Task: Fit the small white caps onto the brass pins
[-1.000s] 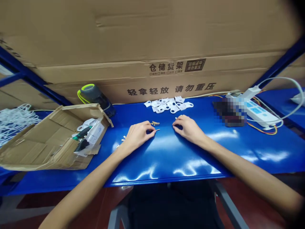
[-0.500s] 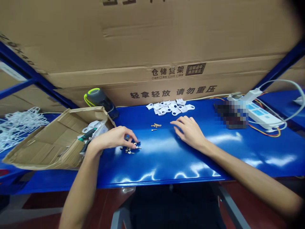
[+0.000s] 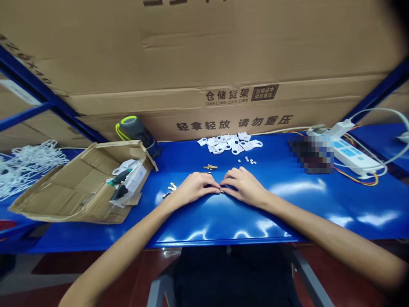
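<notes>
My left hand (image 3: pixel 198 187) and my right hand (image 3: pixel 244 186) meet just above the blue table, fingertips almost touching. Both are pinched closed on a small brass pin (image 3: pixel 221 191), mostly hidden by the fingers. A few more brass pins (image 3: pixel 210 167) lie beyond my left hand. Small metal pins with white parts (image 3: pixel 172 186) are scattered left of it, partly covered by my wrist. Behind my right hand are several tiny white pieces (image 3: pixel 251 161). Farther back sits a pile of flat white pieces with round holes (image 3: pixel 236 147).
An open cardboard box (image 3: pixel 73 183) at left contains a green-and-black handled tool (image 3: pixel 119 177) and plastic bags. Behind it stands a dark cylinder with a yellow-green loop (image 3: pixel 137 130). White looped strands (image 3: pixel 30 166) lie far left; a power strip (image 3: pixel 354 155) with cables is at right.
My left hand has moved right from the loose pins to meet my right hand, which has shifted slightly left and nearer. The tiny white pieces behind my right hand now show.
</notes>
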Motion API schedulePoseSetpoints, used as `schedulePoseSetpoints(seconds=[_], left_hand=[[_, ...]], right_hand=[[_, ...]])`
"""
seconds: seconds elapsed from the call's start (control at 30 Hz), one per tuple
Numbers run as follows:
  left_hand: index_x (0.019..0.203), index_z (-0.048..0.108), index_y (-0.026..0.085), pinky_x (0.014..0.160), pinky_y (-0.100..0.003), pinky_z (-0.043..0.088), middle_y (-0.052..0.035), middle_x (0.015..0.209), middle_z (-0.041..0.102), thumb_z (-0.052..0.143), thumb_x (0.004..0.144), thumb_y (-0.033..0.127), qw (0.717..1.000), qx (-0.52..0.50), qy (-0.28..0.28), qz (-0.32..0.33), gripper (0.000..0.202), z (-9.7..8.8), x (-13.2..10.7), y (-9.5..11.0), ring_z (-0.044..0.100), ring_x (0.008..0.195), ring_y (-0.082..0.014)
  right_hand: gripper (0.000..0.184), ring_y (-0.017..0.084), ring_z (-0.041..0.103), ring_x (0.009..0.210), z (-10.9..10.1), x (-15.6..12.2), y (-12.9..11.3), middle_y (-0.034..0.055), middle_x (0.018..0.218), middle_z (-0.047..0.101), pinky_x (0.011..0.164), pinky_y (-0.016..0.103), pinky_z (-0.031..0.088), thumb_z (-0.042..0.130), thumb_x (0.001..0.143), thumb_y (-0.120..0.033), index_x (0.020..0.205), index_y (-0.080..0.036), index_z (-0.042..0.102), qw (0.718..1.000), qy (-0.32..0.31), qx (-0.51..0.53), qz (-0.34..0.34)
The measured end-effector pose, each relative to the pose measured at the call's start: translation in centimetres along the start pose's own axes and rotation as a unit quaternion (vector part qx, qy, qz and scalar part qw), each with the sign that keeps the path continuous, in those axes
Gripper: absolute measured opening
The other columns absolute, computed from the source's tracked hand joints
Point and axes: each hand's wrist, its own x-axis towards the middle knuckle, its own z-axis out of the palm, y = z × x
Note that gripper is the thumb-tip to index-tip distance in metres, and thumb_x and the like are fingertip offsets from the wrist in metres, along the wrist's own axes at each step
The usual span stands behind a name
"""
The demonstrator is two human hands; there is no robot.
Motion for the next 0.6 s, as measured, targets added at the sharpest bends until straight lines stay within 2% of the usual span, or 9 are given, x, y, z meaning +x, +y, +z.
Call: schedulePoseSetpoints(seconds=[0.1, 0.27, 0.5, 0.6], left_hand=[[0.106, 0.083, 0.024, 0.084, -0.027, 0.052, -0.0041, 0.101, 0.078, 0.066, 0.102, 0.043, 0.999, 0.011, 0.040, -0.003, 0.025, 1.3, 0.4, 0.2, 0.072, 0.093, -0.0179], [0.102, 0.082, 0.023, 0.082, -0.028, 0.052, -0.0032, 0.098, 0.077, 0.070, 0.099, 0.044, 0.996, 0.030, 0.082, -0.015, 0.024, 1.9, 0.3, 0.0, 0.072, 0.092, -0.0179], [0.100, 0.081, 0.023, 0.088, -0.030, 0.053, -0.0041, 0.099, 0.078, 0.065, 0.103, 0.039, 0.997, 0.005, 0.079, -0.009, 0.023, 1.6, 0.1, -0.3, 0.071, 0.096, -0.0197], [0.102, 0.080, 0.022, 0.089, -0.029, 0.052, -0.0044, 0.102, 0.077, 0.062, 0.104, 0.036, 0.997, 0.014, 0.072, -0.010, 0.023, 1.6, 0.0, -0.1, 0.071, 0.098, -0.0195]], right_hand=[[0.021, 0.022, 0.064, 0.098, 0.1, 0.1, 0.0, 0.0073, 0.104, 0.073, 0.084, 0.038, 0.040, 0.060, 0.106, -0.032, 0.107, -0.022, 0.078, 0.999, -0.002, 0.038, 0.029], [0.018, 0.023, 0.064, 0.100, -0.3, 0.1, 0.0, 0.0066, 0.104, 0.073, 0.086, 0.038, 0.041, 0.062, 0.103, -0.031, 0.105, -0.023, 0.078, 0.996, -0.008, 0.071, 0.051], [0.019, 0.023, 0.063, 0.099, -0.1, 0.2, 0.0, 0.0068, 0.100, 0.072, 0.086, 0.038, 0.040, 0.060, 0.105, -0.032, 0.102, -0.023, 0.076, 0.996, -0.019, 0.070, 0.058], [0.016, 0.023, 0.063, 0.102, -0.1, 0.2, -0.2, 0.0068, 0.105, 0.071, 0.088, 0.038, 0.040, 0.065, 0.102, -0.033, 0.110, -0.023, 0.074, 0.994, -0.018, 0.079, 0.068]])
